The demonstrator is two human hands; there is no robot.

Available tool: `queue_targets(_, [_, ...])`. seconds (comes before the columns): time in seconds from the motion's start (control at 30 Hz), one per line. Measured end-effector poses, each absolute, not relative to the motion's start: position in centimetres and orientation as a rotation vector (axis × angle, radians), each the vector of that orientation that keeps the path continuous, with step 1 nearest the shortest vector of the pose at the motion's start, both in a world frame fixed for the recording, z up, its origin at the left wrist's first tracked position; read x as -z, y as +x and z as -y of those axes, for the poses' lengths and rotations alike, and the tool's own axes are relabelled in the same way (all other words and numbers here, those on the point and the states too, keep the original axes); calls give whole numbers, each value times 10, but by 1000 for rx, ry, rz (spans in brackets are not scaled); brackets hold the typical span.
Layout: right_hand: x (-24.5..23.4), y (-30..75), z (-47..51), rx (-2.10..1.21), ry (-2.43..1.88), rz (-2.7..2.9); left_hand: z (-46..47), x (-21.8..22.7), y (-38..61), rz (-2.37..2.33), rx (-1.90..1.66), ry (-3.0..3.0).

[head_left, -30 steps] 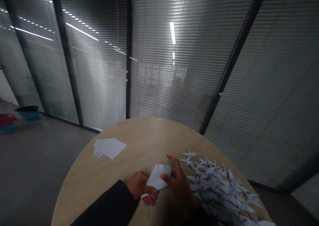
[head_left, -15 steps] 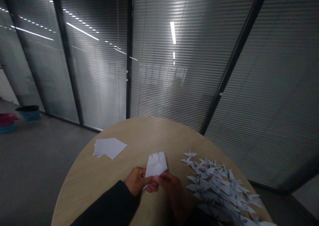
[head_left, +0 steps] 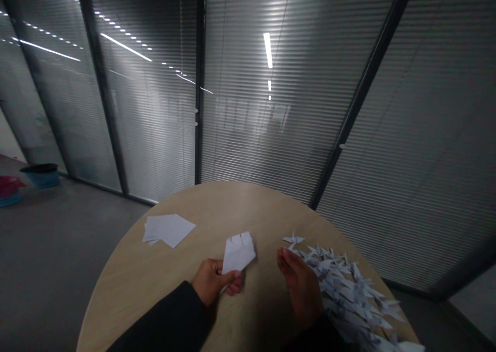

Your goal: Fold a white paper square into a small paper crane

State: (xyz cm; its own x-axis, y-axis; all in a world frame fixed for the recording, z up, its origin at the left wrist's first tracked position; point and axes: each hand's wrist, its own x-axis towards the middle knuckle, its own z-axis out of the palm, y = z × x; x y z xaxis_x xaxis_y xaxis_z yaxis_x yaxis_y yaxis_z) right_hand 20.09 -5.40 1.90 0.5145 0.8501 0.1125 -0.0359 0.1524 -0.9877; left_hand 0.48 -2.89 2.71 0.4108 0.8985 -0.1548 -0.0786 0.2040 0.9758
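My left hand [head_left: 217, 279] pinches the lower end of a folded sheet of white paper [head_left: 239, 251] between thumb and fingers, above the table's middle. Dark marks run along the paper's far edge, and its right side is folded at a slant. My right hand [head_left: 300, 282] is off the paper, to its right, fingers stretched forward with nothing visible in them. Right beside it, and partly hidden by it, lies a heap of folded paper cranes [head_left: 352, 285].
Everything lies on a round wooden table [head_left: 228, 199]. A small stack of white paper sheets [head_left: 170, 229] is at its left. Behind stands a glass partition with blinds [head_left: 263, 150]. On the floor at far left are a blue bin [head_left: 42, 177] and a red-and-blue container [head_left: 10, 190].
My right hand has let go of the folded paper and moved right, towards the cranes. The left hand keeps its hold; the paper has turned slightly.
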Motion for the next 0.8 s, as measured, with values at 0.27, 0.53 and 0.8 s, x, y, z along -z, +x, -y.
queue_targets(0.27, [-12, 169, 57, -973, -1243, 1045, 30, -26, 10, -868, -829, 1080])
queue_targets(0.53, [-24, 169, 64, -842, -1453, 1205, 33, -25, 12, -784, -760, 1004])
queue_targets(0.8, [-15, 167, 60, -779, -1451, 1163, 31, -21, 10, -763, -721, 1030])
